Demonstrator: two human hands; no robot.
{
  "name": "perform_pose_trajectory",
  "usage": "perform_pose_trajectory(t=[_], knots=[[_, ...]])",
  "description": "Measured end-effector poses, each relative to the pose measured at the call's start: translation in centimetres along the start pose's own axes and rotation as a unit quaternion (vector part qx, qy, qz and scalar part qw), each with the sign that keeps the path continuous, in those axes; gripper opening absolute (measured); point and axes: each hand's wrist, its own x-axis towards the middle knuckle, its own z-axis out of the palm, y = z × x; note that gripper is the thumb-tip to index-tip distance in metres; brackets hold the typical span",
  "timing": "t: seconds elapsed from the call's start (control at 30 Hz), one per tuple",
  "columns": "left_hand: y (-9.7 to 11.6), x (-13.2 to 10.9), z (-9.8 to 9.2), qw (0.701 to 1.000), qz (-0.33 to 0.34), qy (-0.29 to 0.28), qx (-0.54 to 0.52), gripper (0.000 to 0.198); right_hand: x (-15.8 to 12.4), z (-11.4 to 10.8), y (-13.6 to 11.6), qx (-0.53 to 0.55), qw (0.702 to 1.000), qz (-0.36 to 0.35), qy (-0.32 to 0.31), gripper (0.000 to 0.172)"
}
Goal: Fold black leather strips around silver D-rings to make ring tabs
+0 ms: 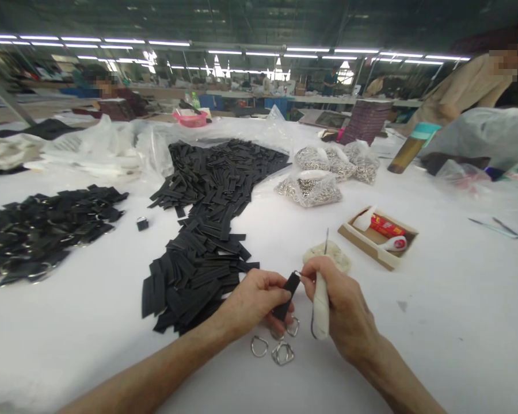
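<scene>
Left hand (254,299): grip clamped on black strap (287,290). Right hand (343,307), 3 o'clock: clamped on white tool (321,305), possibly an awl; a slip could stab left hand.

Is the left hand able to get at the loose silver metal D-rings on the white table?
Probably yes: the silver metal D-rings lie uncovered just below the left hand, though it holds a flat black strip.

The black strip (287,296) looks matt and smooth. The rings (280,348) are shiny metal. The table (435,322) is white and matt. The bags (313,187) are clear, glossy plastic.
</scene>
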Motion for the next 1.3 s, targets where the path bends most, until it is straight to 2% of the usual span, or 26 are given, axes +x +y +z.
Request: perform_pose_trajectory(t=[0.13,0.3,0.47,0.6,0.77,0.97,1.13,1.3], knots=[[-0.1,-0.3,0.1,0.998,0.049,0.009,0.036,0.022,-0.3,0.4,0.5,-0.015,0.998,-0.062,-0.015,0.007],[-0.3,-0.6,0.3,0.992,0.096,0.051,0.066,0.049,-0.1,0.2,0.3,-0.064,0.987,-0.145,0.004,0.011],[-0.3,-0.5,0.5,0.996,0.08,0.039,-0.011,0.056,0.2,0.0,-0.3,-0.096,0.973,-0.211,0.015,0.011],[-0.2,-0.4,0.4,0.995,0.057,0.024,-0.078,0.055,0.1,0.2,-0.1,-0.028,0.981,-0.188,0.034,0.011],[-0.1,-0.2,0.1,0.988,0.059,0.043,-0.137,0.055,-0.2,0.7,0.4,0.065,0.989,-0.109,0.073,0.015],[-0.1,-0.2,-0.1,0.98,0.044,0.033,-0.19,0.054,-0.4,1.1,0.5,0.071,0.993,-0.08,0.046,0.012],[0.2,-0.4,0.0,0.976,0.033,0.026,-0.212,0.03,-0.2,0.7,0.0,0.077,0.991,-0.101,0.03,0.012],[0.3,-0.3,-0.2,0.963,0.022,0.051,-0.265,0.025,0.4,0.6,-0.8,0.035,0.985,-0.171,-0.008,0.017]])
